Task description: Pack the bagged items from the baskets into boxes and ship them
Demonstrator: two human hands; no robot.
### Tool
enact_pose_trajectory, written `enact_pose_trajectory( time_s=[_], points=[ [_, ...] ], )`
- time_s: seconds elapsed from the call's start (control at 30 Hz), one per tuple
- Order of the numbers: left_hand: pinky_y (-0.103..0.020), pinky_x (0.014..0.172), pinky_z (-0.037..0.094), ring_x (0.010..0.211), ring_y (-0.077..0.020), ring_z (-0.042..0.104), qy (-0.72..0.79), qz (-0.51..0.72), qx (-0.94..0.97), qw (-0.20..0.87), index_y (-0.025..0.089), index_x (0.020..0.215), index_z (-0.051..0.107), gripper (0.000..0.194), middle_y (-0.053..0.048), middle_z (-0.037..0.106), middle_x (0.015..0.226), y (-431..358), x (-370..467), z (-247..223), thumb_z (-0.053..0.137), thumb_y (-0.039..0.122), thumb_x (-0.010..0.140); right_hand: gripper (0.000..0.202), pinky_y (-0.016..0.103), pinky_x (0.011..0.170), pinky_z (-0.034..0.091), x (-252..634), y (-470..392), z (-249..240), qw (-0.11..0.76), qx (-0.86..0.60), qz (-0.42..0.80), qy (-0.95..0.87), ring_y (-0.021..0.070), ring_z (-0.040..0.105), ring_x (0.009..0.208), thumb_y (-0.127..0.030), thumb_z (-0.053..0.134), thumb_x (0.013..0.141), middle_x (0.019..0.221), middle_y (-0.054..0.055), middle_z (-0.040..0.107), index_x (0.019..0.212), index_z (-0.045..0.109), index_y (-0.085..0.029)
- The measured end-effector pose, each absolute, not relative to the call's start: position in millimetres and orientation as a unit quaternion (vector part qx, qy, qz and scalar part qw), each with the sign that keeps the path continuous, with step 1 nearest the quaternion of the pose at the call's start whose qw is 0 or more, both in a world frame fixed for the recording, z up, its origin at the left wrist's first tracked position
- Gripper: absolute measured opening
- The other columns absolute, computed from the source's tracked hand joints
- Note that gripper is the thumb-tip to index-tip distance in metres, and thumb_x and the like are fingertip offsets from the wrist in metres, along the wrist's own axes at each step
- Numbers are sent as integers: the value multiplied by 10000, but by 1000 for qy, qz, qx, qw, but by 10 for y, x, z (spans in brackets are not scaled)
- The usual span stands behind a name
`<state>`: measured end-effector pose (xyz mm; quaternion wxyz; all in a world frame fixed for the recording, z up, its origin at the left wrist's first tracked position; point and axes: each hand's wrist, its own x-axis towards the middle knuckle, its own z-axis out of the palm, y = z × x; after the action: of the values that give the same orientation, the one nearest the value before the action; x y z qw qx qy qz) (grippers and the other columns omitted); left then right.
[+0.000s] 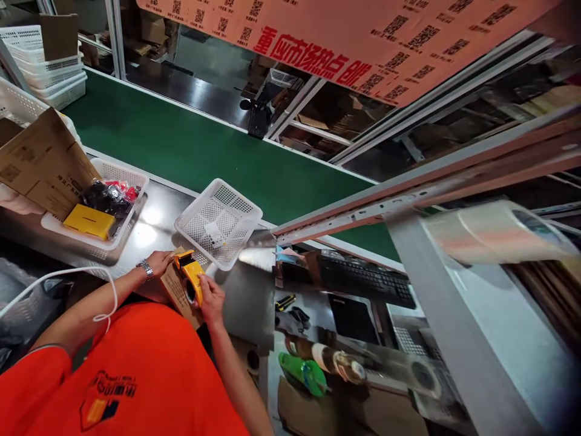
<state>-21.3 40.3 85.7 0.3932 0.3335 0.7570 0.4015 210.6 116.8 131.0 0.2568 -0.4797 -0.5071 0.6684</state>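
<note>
Left hand [158, 264], watch [146, 269] on its wrist: grip closed on one end of a small cardboard box [175, 292]. Right hand [212, 297]: grip closed on a yellow tape dispenser [194, 277]. Dispenser lies against the box, black part toward the left hand. Both are held in front of the orange shirt [158, 369], at the near edge of the metal worktop [245, 297].

White basket [218, 224] on the worktop just beyond the hands, tilted in view, with a white label [214, 234] inside. Second basket [97, 243] to its left, well apart: yellow box [89, 221] at the near side, black and red plastic-wrapped items [111, 197] behind it, big open carton [48, 163] at its left side. Green conveyor belt [172, 145] runs behind both baskets. Stacked baskets [49, 66] at far left.

Right of the worktop: keyboard [365, 278], black pad [354, 319], yellow-black cutter [285, 303], green bottle [303, 374], brown bottle [324, 358] beside it. Tape rolls [494, 233] up at right, blurred. Red-lettered sign [327, 48] overhead. Cannot tell what is inside the small box.
</note>
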Motion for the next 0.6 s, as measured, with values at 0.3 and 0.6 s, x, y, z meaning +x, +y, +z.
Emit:
enact_pose_trajectory(
  time_s=[0.3, 0.6],
  points=[
    [-406, 1160, 502, 1259, -321, 700, 784, 389, 383, 296, 175, 1243, 801, 406, -155, 782, 1295, 365, -154, 1021, 557, 410, 1017, 686, 265, 363, 440, 2282, 1124, 991, 261, -455, 643, -558, 127, 513, 363, -842, 700, 813, 592, -30, 630, 1020, 735, -189],
    [-340, 632, 572, 677, -235, 712, 720, 406, 201, 525, 161, 807, 740, 699, -106, 754, 757, 494, 47, 1281, 479, 778, 1003, 687, 302, 368, 465, 2358, 1115, 872, 249, -422, 657, -572, 157, 534, 362, -865, 695, 790, 582, -4, 634, 987, 776, -211]
  ],
)
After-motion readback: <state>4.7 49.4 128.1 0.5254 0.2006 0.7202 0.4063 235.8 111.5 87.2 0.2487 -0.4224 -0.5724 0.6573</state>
